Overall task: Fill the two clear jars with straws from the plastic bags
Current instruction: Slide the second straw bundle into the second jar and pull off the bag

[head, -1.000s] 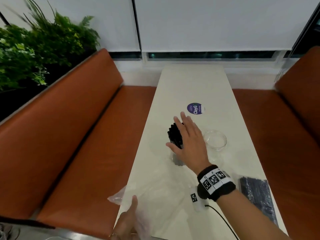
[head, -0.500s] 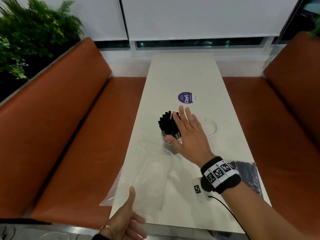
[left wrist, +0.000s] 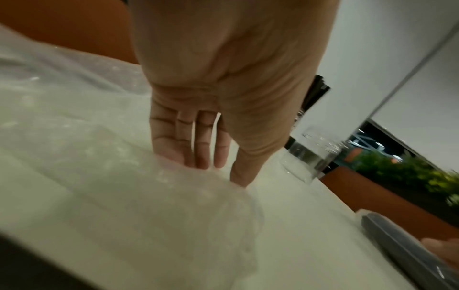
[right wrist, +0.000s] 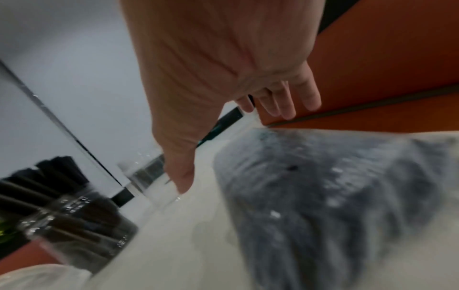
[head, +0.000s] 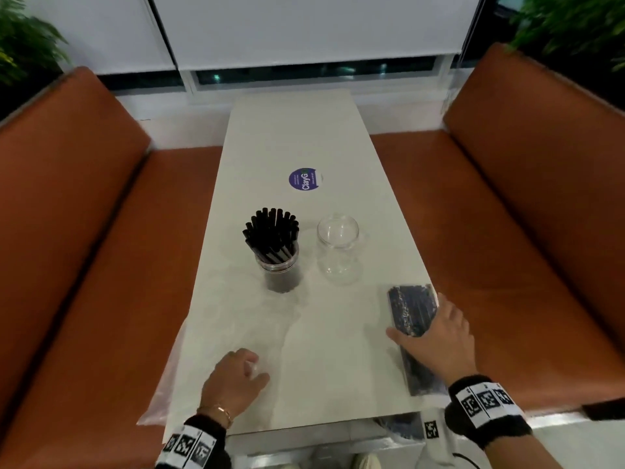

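The left clear jar [head: 279, 269] [right wrist: 74, 221] stands packed with black straws [head: 270, 231]. To its right, the other clear jar [head: 338, 245] [left wrist: 315, 155] is empty. A plastic bag full of dark straws [head: 409, 306] [right wrist: 335, 196] lies along the table's right edge. My right hand [head: 417, 318] [right wrist: 236, 151] hovers spread over it, thumb at its left side and fingers past its right side. An empty clear bag [head: 164, 380] [left wrist: 124, 176] lies at the near left, hanging over the table edge. My left hand [head: 255, 370] [left wrist: 223, 170] rests its straight fingertips on it.
The white table [head: 304, 137] carries a round purple sticker [head: 304, 179] beyond the jars. Orange benches [head: 84, 265] [head: 524, 231] run along both sides. Green plants [head: 20, 52] stand behind the bench backs. A window with white blinds closes the far end.
My right hand left the straw-filled jar and came back right, over the full bag. My left hand moved up from the near edge onto the empty bag. The view swung right.
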Motion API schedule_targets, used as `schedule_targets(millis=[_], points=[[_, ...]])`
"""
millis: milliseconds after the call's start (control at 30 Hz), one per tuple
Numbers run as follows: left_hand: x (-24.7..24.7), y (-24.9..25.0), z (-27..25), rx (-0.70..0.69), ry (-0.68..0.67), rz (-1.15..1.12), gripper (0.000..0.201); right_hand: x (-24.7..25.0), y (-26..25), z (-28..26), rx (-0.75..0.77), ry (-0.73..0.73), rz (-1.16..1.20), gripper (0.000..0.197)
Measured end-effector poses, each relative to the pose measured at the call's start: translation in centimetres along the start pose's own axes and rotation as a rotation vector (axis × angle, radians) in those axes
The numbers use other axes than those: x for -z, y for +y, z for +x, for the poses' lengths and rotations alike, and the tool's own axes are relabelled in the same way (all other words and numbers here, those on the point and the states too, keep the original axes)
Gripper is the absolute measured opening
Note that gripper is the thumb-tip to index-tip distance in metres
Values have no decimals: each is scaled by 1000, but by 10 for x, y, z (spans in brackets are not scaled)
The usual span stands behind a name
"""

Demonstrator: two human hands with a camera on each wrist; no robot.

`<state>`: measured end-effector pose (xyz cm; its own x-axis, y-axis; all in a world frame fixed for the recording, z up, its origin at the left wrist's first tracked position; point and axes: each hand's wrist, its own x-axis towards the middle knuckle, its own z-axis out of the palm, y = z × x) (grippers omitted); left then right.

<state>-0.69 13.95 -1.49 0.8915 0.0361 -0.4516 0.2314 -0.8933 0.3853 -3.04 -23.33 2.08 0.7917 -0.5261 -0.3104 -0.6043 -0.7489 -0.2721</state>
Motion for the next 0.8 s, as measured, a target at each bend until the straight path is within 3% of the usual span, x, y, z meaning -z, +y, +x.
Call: schedule_targets(millis=[100,167,233,300,367,433,500,567,667,800], points=[[0,21,1,17,95,41,28,-10,11,4,-81,-91,77,157],[6,47,-6,-36,180,-12,19,-15,11,6,-86,-110,94,152],[6,78,-15,-100,179,-138,16,-16,10,10,-96,-107,112,141],[-2,107,-23,-147,73,-314,19,-17,13,15,-99,-128,218,130],[-17,133,-30,-152,-110,-501,36,-16,17,15,-65,-165,423,119],[-34,155,-33,-127,-307,-644,60,-13,16,7,39,-188,611,111],[-47,176,-35,-150,-406,-754,68,-8,10,-7,193,-201,698,108],[-51,196,-38,-191,-370,-833,62,-5,3,-20,313,-196,755,102],[-48,219,-41,-208,-189,-955,42,5,-1,-34,455,-183,786,89],[-33,219,-37,-265,-83,-1033,44,44,3,-23,505,-333,864,97]])
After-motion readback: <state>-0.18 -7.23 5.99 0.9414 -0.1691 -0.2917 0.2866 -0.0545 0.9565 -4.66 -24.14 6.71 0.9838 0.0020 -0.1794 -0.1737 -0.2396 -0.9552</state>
